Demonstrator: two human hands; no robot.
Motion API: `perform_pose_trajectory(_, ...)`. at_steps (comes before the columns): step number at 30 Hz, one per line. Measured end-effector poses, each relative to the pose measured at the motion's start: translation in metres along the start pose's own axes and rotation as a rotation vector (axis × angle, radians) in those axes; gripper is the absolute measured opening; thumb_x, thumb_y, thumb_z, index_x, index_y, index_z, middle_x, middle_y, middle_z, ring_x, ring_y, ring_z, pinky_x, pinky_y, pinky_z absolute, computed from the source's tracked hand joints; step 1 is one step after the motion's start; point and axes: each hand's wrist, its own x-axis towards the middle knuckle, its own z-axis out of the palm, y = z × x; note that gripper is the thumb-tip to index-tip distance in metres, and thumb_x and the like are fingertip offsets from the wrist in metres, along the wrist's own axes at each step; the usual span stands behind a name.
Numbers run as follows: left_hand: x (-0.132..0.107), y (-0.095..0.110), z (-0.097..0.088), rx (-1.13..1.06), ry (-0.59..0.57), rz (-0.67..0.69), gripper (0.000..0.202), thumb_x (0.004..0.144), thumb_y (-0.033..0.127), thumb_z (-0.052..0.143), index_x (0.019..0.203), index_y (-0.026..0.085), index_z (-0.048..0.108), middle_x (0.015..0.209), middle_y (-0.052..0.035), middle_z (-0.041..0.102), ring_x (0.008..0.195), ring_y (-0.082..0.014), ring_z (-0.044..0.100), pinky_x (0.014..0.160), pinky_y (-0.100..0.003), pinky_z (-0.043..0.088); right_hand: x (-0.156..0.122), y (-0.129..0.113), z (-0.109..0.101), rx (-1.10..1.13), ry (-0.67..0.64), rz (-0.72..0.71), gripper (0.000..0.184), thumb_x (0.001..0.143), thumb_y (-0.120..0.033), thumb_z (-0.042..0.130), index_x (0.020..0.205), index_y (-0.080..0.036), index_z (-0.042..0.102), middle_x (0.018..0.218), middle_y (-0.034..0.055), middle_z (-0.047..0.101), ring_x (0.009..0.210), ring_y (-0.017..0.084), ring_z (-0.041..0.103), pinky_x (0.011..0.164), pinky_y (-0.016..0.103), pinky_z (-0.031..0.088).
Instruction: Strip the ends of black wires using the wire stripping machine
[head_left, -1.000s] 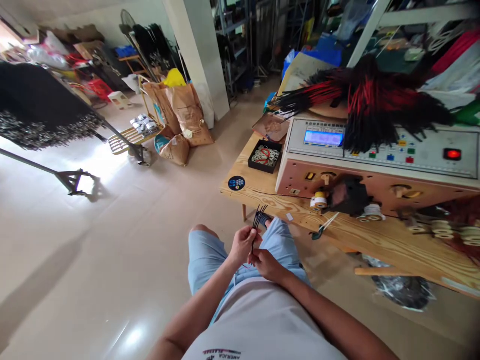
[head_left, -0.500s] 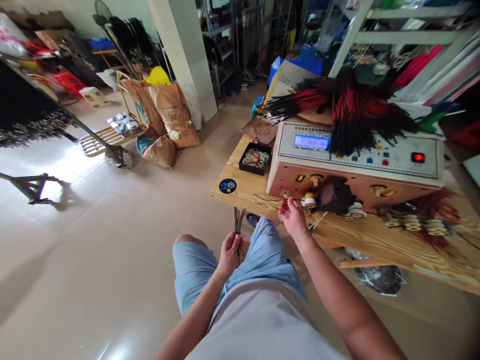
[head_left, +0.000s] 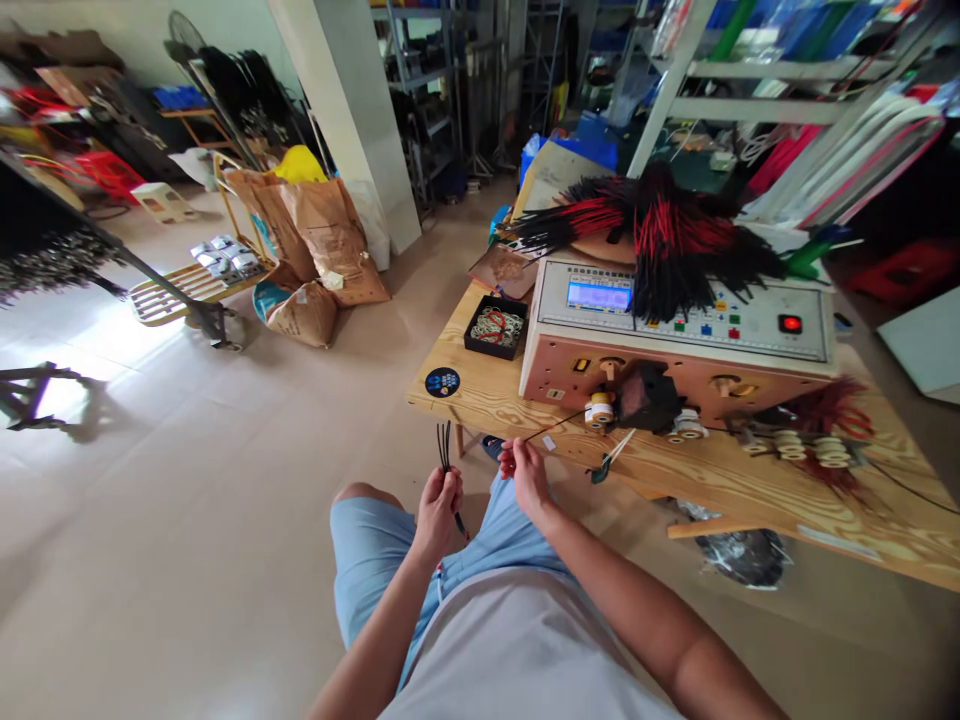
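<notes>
In the head view my left hand [head_left: 440, 500] is closed around a small bunch of black wires [head_left: 444, 445], whose ends stand up above the fingers. My right hand [head_left: 523, 470], at the table's front edge, pinches a thin black wire [head_left: 555, 426]. That wire runs to the white and yellow rollers [head_left: 598, 410] on the front of a wire-processing machine [head_left: 559, 385]. A dark block [head_left: 646, 397] covers part of the machine's front beside the rollers. The machine's blue display is lit, and a red switch glows on the right.
A heap of black and red wires [head_left: 667, 240] lies on top of the machine. On the wooden table [head_left: 487, 395] stand a black box [head_left: 495, 328] of loose pieces and a round black sticker. Brown sacks [head_left: 330, 235] and a wheeled rack [head_left: 202, 310] stand to the left.
My right hand has drawn back from the machine, down and to the left, with the black wire. My left hand has shifted slightly left with its bunch. The view has turned a little.
</notes>
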Motion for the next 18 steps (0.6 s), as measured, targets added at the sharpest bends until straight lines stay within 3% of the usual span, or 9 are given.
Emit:
perform_pose_trajectory(3,0.002,0.000,0.003,0.050,-0.012,0.015,0.042,0.078,0.054,0.078,0.093,0.018,0.063,0.069,0.0039,0.053,0.056,-0.0065,0.046,0.050,-0.018,0.036,-0.030,0.025,0.000,-0.195,-0.255,0.064,0.058,0.082,-0.074,0.059,0.088,-0.017,0.065,0.066,0.0011,0.061,0.052,0.012,0.052,0.045,0.023,0.042)
perform_pose_trajectory(7,0.000,-0.002,0.007,0.126,-0.134,-0.123,0.049,0.077,0.059,0.075,0.097,0.017,0.063,0.066,0.0034,0.055,0.047,-0.0087,0.049,0.045,-0.022,0.039,-0.058,0.042,-0.004,-0.430,-0.557,0.075,0.051,0.089,-0.069,0.051,0.082,-0.019,0.060,0.059,-0.0021,0.054,0.049,0.012,0.047,0.045,0.024,0.037)
perform_pose_trajectory(9,0.000,-0.005,0.006,0.161,-0.132,-0.149,0.053,0.076,0.064,0.074,0.095,0.015,0.066,0.070,0.0007,0.060,0.045,-0.0081,0.048,0.043,-0.022,0.038,-0.065,0.045,-0.006,-0.538,-0.623,0.060,0.045,0.092,-0.062,0.049,0.080,-0.020,0.057,0.060,-0.0022,0.054,0.049,0.012,0.047,0.047,0.024,0.036)
perform_pose_trajectory(12,0.000,-0.008,0.004,0.187,-0.091,-0.083,0.053,0.079,0.066,0.070,0.091,0.014,0.070,0.078,-0.0034,0.064,0.052,-0.0074,0.048,0.046,-0.020,0.035,-0.071,0.049,-0.009,-0.645,-0.710,0.094,0.037,0.092,-0.053,0.048,0.077,-0.020,0.058,0.063,-0.0014,0.056,0.051,0.013,0.049,0.049,0.024,0.037)
perform_pose_trajectory(18,0.000,-0.011,0.000,0.180,-0.088,-0.050,0.050,0.080,0.065,0.068,0.077,0.016,0.065,0.068,-0.0003,0.058,0.055,-0.0082,0.043,0.050,-0.020,0.032,-0.067,0.053,-0.018,-0.631,-0.745,0.207,0.027,0.086,-0.047,0.057,0.080,-0.021,0.062,0.062,-0.0026,0.057,0.049,0.012,0.049,0.047,0.024,0.037)
